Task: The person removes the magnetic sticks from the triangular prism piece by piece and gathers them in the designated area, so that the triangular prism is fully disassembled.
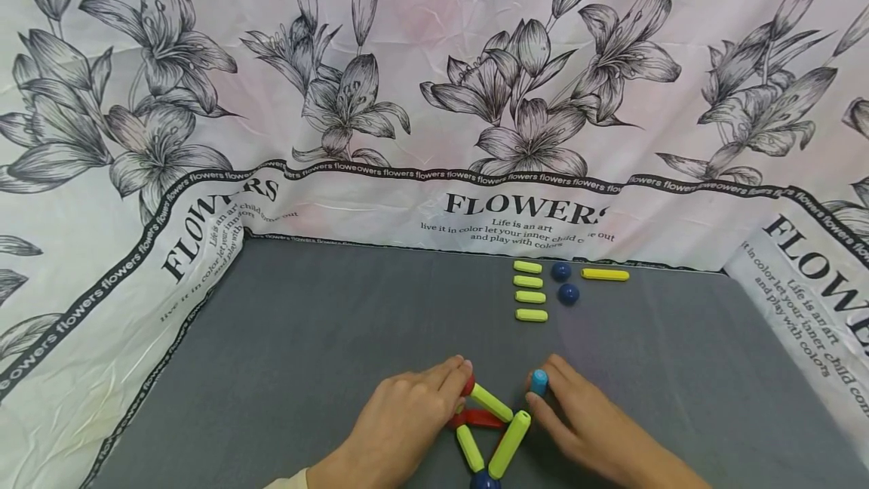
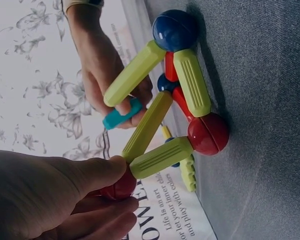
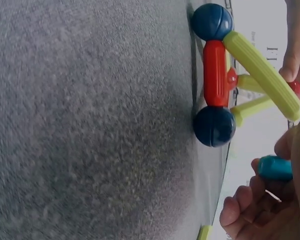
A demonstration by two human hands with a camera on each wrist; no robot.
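A small frame of yellow-green rods (image 1: 508,444), a red rod (image 1: 480,419) and balls stands near the front edge of the grey mat (image 1: 326,338). My left hand (image 1: 456,383) pinches the frame's raised red ball (image 2: 121,186) between thumb and fingers. Another red ball (image 2: 207,133) and a blue ball (image 2: 175,30) sit at other corners. My right hand (image 1: 546,391) holds a short light-blue rod (image 1: 539,381) just right of the frame, close to a green rod's free end (image 2: 115,97). In the right wrist view the blue rod (image 3: 275,167) lies in my curled fingers beside two blue balls (image 3: 214,126).
Further back on the mat lie several short yellow-green rods (image 1: 530,296) in a column, two blue balls (image 1: 568,293) and a longer yellow rod (image 1: 605,275). A flower-printed cloth (image 1: 434,96) rises behind and along both sides of the mat.
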